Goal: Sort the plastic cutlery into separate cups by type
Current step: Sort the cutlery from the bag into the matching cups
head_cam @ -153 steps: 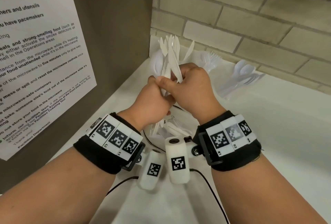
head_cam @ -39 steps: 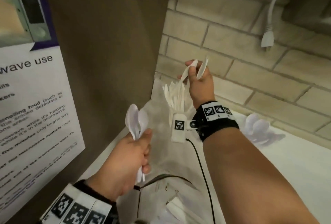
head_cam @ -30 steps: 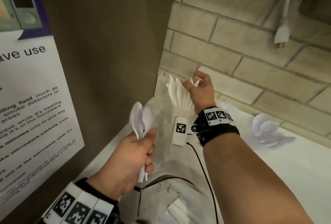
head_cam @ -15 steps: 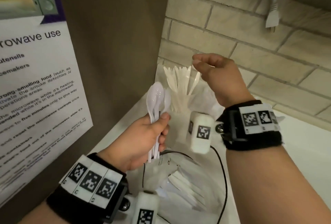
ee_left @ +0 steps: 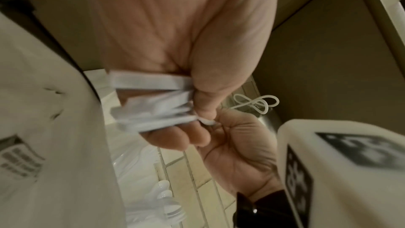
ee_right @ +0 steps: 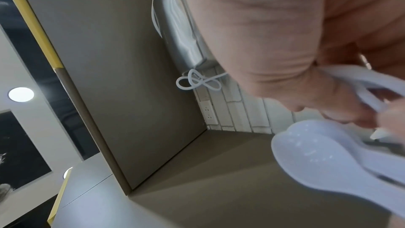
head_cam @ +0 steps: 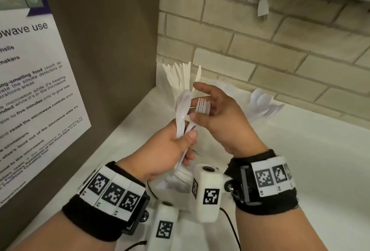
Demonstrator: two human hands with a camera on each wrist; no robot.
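Note:
My left hand [head_cam: 186,140] grips a bundle of white plastic cutlery by the handles: a few spoons [head_cam: 183,100] and a fork [head_cam: 201,104], all pointing up. In the left wrist view the handles [ee_left: 153,103] stick out of the left fist. My right hand [head_cam: 197,110] pinches the fork between thumb and fingers, with the index finger lifted. The spoon bowls [ee_right: 317,145] lie close under the right wrist camera. A cup of knives [head_cam: 180,78] stands in the back corner, the forks [head_cam: 224,85] beside it, and the spoons cup [head_cam: 262,104] further right.
A clear bag with more white cutlery [head_cam: 170,182] lies on the white counter [head_cam: 300,160] under my wrists. A brown side panel with a microwave notice [head_cam: 30,90] closes the left. The brick wall [head_cam: 260,50] is behind, with a plug [head_cam: 262,8] hanging on it.
My right hand came back empty from the knives cup to the left hand's bundle and took hold of the fork. The left hand kept its grip and moved slightly toward the centre.

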